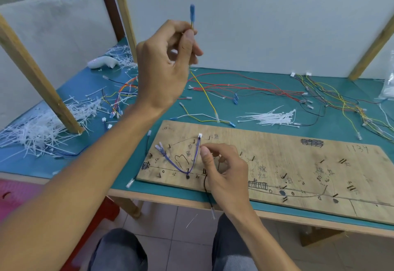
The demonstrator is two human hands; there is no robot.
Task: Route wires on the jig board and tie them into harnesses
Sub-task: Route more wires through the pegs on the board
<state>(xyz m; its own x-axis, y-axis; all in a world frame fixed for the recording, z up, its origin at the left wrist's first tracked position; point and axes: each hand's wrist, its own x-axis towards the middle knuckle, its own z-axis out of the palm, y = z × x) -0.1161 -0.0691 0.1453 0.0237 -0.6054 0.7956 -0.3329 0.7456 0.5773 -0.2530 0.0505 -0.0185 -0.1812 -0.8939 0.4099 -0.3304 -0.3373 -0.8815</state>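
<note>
Two hands are working well apart. Your left hand [168,61] is hovering high over the far left of the table, pinching a yellow wire [205,91] between thumb and fingers, so its blue terminal [192,12] is sticking up above the knuckles while the rest is trailing down onto the green mat [32,164]. Your right hand [223,170] is resting on the near left part of the jig board [277,164], fingers curled, thumb tip touching the purple wires [197,157]. Whether it is gripping them or the black wire [205,185] running under the palm, I cannot tell. The purple wires are lying in a V from a white connector [200,136] down to a peg [187,171] and back up leftward. White cable ties [270,117] are lying just beyond the board, loose coloured wires [319,91] are sprawling at the far right, and cut tie ends [42,130] are lying heaped at the left.
</note>
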